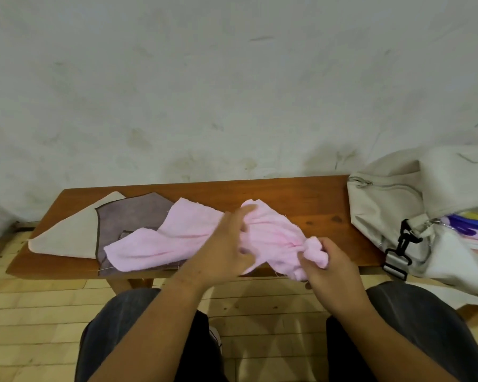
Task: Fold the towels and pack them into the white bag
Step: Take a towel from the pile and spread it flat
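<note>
A: Where's the towel in hand?

B: The pale pink terry towel point(204, 238) lies rumpled on the long reddish-brown wooden bench point(315, 197), its long axis running left to right along the seat. Its left end is spread flat; its right end is gathered into a knot-like bunch at the bench's near edge.

A: And the hands?

B: The right hand point(331, 268) is curled round that bunched end, gripping it. The left hand point(226, 252) lies over the towel's middle with its fingers long and loose, touching the cloth rather than closing on it — though it is blurred, so I judge that with some caution.

A: So what does the next move turn on?

B: I'd say the free left end. It lies away from both hands and the left one is nearer, so that hand would have to travel along the cloth to pull it straight before any fold.

A: What's under it?

B: Its left end overlaps a flat grey-mauve cloth with dark stitched edging point(133, 213), which in turn overlaps a cream towel folded to a triangle point(75, 232). Both look thin and limp.

A: And the bag?

B: The white canvas bag point(384, 210) slumps at the bench's right end, on the right hand's side — zip open, a black plastic clip point(404, 238) hanging from it, and bright folded cloth point(475, 224) showing inside.
</note>
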